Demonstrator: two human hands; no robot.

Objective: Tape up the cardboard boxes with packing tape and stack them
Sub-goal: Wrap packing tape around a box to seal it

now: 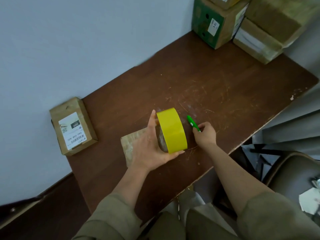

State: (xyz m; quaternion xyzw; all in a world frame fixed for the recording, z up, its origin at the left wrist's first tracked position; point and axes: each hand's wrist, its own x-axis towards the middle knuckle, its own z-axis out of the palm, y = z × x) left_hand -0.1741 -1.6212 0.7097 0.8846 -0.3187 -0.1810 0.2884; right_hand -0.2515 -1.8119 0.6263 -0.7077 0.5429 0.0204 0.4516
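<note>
My left hand [149, 146] grips a wide roll of yellow packing tape [172, 129] above the brown table [216, 87], thumb on the far side and fingers under the near side. Just to the right, my right hand [206, 134] pinches a green utility knife [193, 123] that points away from me, low over the table. A small flat cardboard box [129, 147] lies on the table under my left hand, mostly hidden. Another cardboard box with a white shipping label [72, 126] sits at the table's left edge against the wall.
Several cardboard boxes are stacked at the table's far right corner, among them a green-printed one [212, 23] and plain brown ones [259, 40]. A chair [292, 172] with crumpled paper stands to the right of the table. The wall runs along the left.
</note>
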